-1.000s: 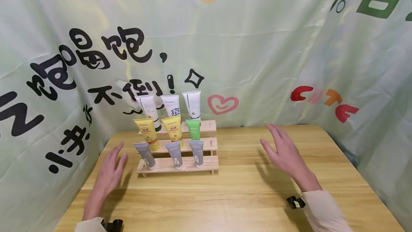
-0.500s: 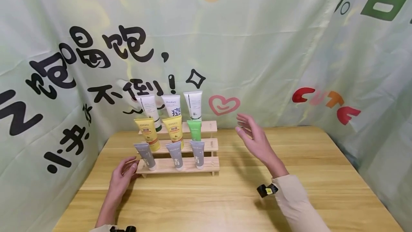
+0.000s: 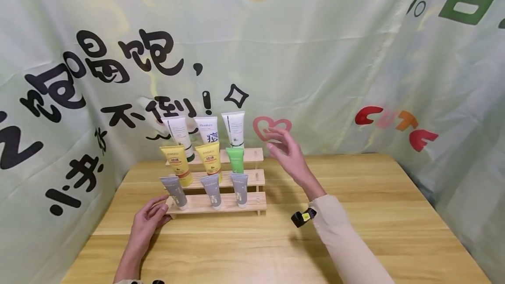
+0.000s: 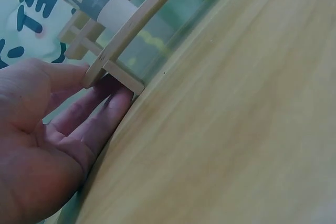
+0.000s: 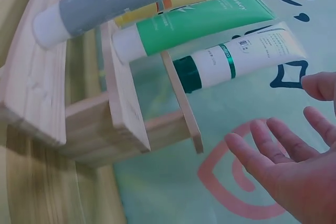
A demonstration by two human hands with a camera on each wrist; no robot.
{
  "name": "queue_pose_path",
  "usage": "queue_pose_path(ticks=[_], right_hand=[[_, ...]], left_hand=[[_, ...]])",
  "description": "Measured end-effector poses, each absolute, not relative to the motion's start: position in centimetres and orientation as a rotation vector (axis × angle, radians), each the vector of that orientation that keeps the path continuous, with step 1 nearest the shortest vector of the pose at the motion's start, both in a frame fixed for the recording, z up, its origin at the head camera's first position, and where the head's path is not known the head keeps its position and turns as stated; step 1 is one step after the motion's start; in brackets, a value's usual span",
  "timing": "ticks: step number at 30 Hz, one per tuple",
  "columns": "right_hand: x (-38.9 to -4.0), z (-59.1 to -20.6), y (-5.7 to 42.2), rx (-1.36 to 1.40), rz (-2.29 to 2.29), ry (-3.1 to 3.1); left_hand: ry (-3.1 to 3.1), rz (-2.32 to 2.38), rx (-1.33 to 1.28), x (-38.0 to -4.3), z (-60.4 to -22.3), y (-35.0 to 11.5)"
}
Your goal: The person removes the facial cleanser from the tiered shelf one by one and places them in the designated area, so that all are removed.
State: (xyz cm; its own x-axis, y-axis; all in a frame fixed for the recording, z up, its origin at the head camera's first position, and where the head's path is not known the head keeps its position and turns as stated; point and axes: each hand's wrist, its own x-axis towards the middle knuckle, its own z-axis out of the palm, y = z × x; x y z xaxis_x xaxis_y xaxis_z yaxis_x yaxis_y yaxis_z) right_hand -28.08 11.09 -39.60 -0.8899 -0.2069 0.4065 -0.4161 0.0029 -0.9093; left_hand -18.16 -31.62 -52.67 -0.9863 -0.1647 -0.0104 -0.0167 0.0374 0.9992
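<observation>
A three-step wooden display rack (image 3: 244, 205) stands on the table and bears squeeze tubes, three to a step. On the bottom step are grey tubes (image 3: 211, 192); the middle one carries two yellow tubes (image 3: 209, 159) and a green tube (image 3: 236, 160). White tubes (image 3: 234, 129) occupy the top step. My left hand (image 3: 147, 222) grips the rack's lower left end, thumb at the step's edge and fingers beneath it in the left wrist view. My right hand (image 3: 289, 157), fingers loosely spread, hovers right of the top step, apart from the white tube (image 5: 239, 59).
The wooden table (image 3: 355, 231) extends in front and to the right of the rack. A printed curtain (image 3: 323, 78) hangs close behind it and along both sides.
My left hand has moved right onto the rack's lower left end and taken hold there. My right hand has swung left and farther back, close to the rack's top step.
</observation>
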Motion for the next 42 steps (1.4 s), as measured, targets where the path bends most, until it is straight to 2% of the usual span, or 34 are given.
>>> queue_pose_path(ticks=[8, 19, 36, 42], right_hand=[[-29.5, -39.2, 8.9, 0.592, 2.143, -2.073], [-31.2, -39.2, 6.4, 0.637, 2.282, -2.064], [-32.6, -38.9, 4.0, 0.497, 2.170, -2.180], [-32.7, -39.2, 3.9, 0.524, 2.126, -2.184]], left_hand=[[-2.185, -2.094, 0.225, -18.1, -52.7, -31.6], [-2.164, -2.102, 0.244, -17.9, -52.8, -31.9], [-2.184, -2.074, 0.255, -18.5, -52.9, -31.5], [-2.218, -2.039, 0.251, -18.4, -52.9, -31.5]])
